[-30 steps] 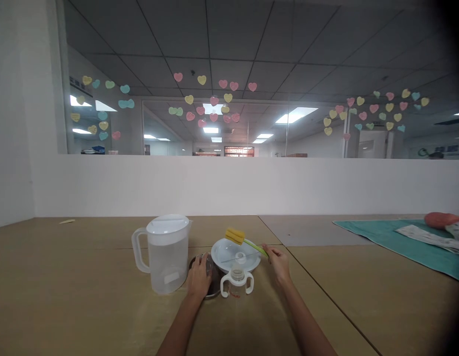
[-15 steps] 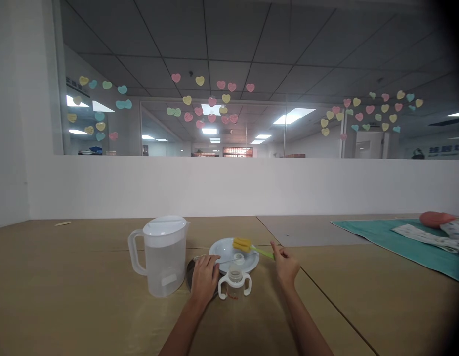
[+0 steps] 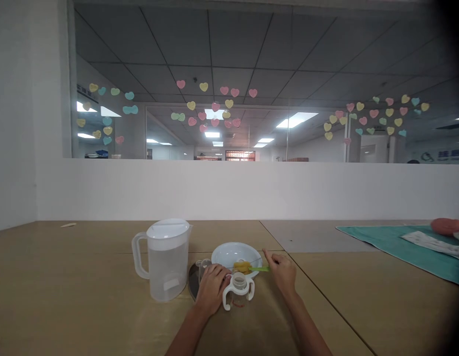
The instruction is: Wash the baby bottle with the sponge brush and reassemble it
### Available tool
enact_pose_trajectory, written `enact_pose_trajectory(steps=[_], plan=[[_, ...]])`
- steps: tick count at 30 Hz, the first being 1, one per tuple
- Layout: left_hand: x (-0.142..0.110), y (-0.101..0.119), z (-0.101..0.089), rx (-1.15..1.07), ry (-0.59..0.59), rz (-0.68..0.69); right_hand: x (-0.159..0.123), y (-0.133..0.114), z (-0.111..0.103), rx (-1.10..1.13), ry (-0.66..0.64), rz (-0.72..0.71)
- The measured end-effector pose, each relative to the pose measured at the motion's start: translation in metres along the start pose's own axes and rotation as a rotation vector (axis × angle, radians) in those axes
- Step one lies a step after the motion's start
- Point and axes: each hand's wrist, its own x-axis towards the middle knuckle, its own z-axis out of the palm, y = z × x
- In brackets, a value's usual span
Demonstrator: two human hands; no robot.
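My right hand (image 3: 283,272) is closed around the green handle of a bottle brush (image 3: 242,267). The brush's yellow sponge head is low over the front of a white plate (image 3: 220,251), just behind a clear bottle (image 3: 239,281) with two white side handles. The bottle stands upright and open on the table. My left hand (image 3: 213,287) is beside the bottle's left handle, its fingers curled and pointing toward the brush head. A small pale thing shows at its fingertips, too small to name. A thin line runs over the plate near the brush; what it belongs to is unclear.
A lidded translucent pitcher (image 3: 168,262) stands left of my left hand. Between them is a dark round tray (image 3: 193,281), partly hidden, with clear pieces (image 3: 204,265) on it. At far right lies a teal cloth (image 3: 385,242) with a patterned cloth and a reddish object (image 3: 446,226).
The yellow brush head has come down and toward me, from above the plate to just behind the bottle. My left hand has moved slightly right, closer to the bottle. The view has shifted a little.
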Motion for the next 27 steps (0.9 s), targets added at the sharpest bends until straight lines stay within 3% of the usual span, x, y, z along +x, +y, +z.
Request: enact_pose_trajectory(steps=[4, 12, 20, 27], plan=[[0.002, 0.001, 0.001, -0.007, -0.062, 0.044, 0.001, -0.001, 0.000, 0.073, -0.051, 0.145], [0.019, 0.002, 0.010, 0.144, -0.161, -0.003, 0.000, 0.000, 0.005, 0.192, -0.090, 0.252], [0.019, -0.001, 0.011, 0.225, -0.191, 0.013, 0.002, -0.002, 0.001, 0.249, -0.127, 0.349], [0.017, 0.002, 0.008, 0.131, -0.153, 0.016, 0.001, 0.005, 0.001, 0.191, -0.122, 0.387]])
